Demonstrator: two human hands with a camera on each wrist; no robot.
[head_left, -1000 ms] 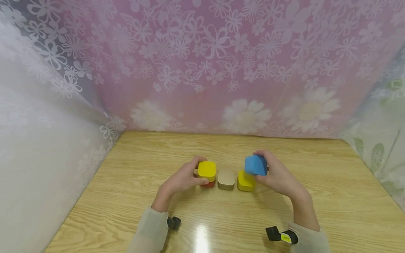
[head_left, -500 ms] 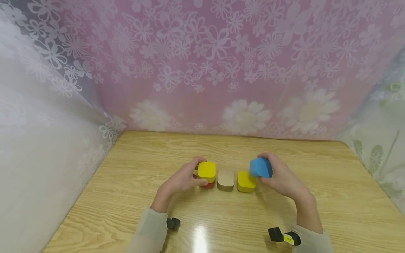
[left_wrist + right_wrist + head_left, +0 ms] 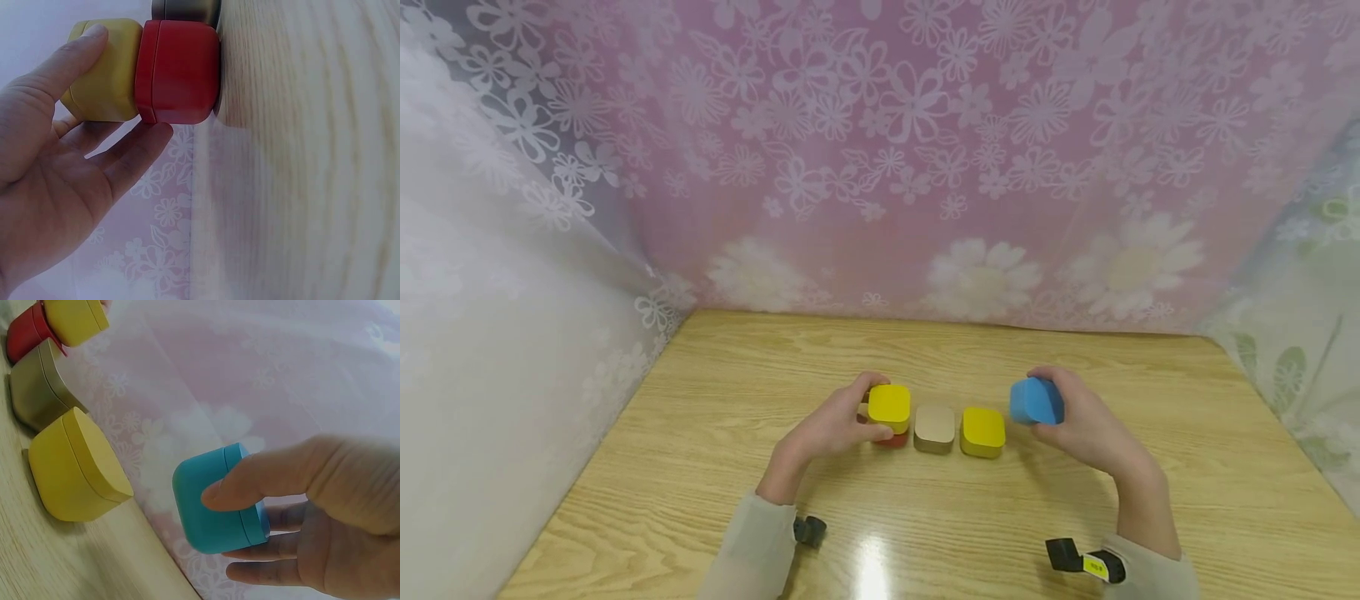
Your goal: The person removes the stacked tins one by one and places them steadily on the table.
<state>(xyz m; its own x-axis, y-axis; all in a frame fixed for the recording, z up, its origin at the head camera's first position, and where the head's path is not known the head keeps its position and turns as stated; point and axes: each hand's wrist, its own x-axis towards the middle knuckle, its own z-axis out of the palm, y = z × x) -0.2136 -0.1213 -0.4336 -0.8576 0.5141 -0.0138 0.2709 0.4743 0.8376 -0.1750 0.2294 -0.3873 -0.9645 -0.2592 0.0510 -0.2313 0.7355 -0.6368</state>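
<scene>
My left hand (image 3: 835, 423) holds a small yellow square tin (image 3: 889, 406) with rounded corners, its thumb on one side and fingers on the other. That tin sits on top of a red tin (image 3: 181, 72), which stands on the table; one fingertip comes close to the red tin's side. Off the table, my right hand (image 3: 1090, 429) grips a blue tin (image 3: 212, 500), tilted, between thumb and fingers. Between the hands stand a beige-gold tin (image 3: 935, 427), beside the red one, and a second yellow tin (image 3: 982, 432), nearer the blue tin. Lid seams show on the tins.
The wood-grain table (image 3: 760, 350) ends at a pink flowered curtain (image 3: 880, 208) at the back. Pale curtains hang at the left (image 3: 512, 350) and right. A black camera (image 3: 808, 531) is strapped to each wrist, above the sleeves.
My right hand has carried the blue tin to the right, from above the second yellow tin to beside it. My left hand and the stacked tins have stayed in place.
</scene>
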